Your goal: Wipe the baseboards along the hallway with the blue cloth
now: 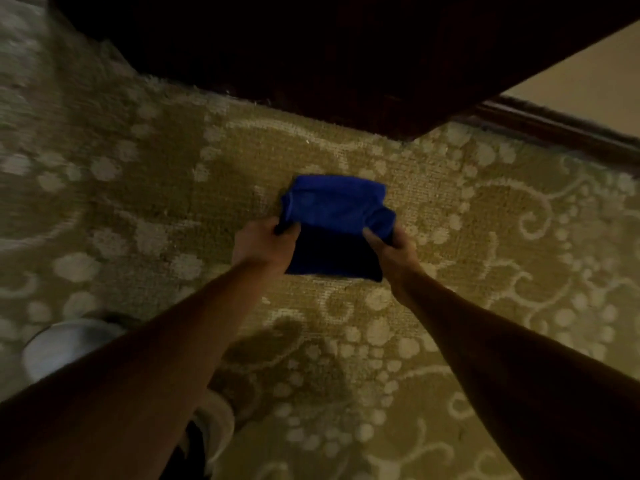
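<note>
Head view, looking straight down, and both arms are stretched out over a patterned carpet (450, 237) in gold and cream. The blue cloth (334, 216) is held up between the two hands, folded over on itself, above the middle of the floor. The left hand (261, 245) grips the cloth's left edge, fingers curled round it with the thumb on top. The right hand (391, 247) pinches the right edge, thumb pressed against the bunched fabric, fingers wrapped underneath. The near half of the cloth sits in shadow and reads almost black. Far side of the scene: a big dark wooden surface (346, 57) fills the top, and it is too dim to say what it is. Far right, a dark baseboard (561, 128) runs along a pale wall (588, 71), well apart from the cloth. Near left, a pale shoe (65, 348) is planted on the carpet, blurred.
</note>
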A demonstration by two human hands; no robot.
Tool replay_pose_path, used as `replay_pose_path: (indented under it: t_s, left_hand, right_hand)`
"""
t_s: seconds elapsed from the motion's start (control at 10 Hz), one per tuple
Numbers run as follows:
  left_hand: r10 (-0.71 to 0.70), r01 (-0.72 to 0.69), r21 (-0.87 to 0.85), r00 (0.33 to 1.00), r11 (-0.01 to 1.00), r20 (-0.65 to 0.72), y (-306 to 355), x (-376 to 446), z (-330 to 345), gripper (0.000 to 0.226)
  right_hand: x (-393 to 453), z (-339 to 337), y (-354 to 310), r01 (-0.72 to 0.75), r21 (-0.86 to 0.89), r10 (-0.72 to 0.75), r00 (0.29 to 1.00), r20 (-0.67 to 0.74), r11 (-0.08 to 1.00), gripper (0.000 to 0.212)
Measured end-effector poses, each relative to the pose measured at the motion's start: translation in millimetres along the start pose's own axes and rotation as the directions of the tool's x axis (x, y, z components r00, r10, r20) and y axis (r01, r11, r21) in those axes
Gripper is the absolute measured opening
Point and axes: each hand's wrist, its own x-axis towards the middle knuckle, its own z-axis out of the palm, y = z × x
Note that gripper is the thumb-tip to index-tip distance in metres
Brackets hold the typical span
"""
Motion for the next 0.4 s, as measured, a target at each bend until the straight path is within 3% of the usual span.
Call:
replay_pose_path:
  t_s: [0.1,0.2,0.4]
  left_hand:
    - [-0.083,0.083,0.013,0.996,0.997,0.034,-0.2,5.7,-8.3,0.041]
    - [-0.063,0.07,-0.037,0.985,0.997,0.162,13.1,3.4,-16.8,0.032]
    - [-0.082,0.086,-0.047,0.994,0.995,0.072,63.9,-47.4,-42.1,0.013]
  right_hand:
    - [2.4,-4.1,-1.4,0.01,-0.028,-0.009,1.0,0.008,1.0,0.025]
    - [0.0,-12.5,-11.1,-0.041,-0.079,0.048,0.995,0.084,0.996,0.03]
    - [-58.9,-19.3,-64.9,-0.036,-0.366,0.018,0.999,-0.051,0.93,0.041]
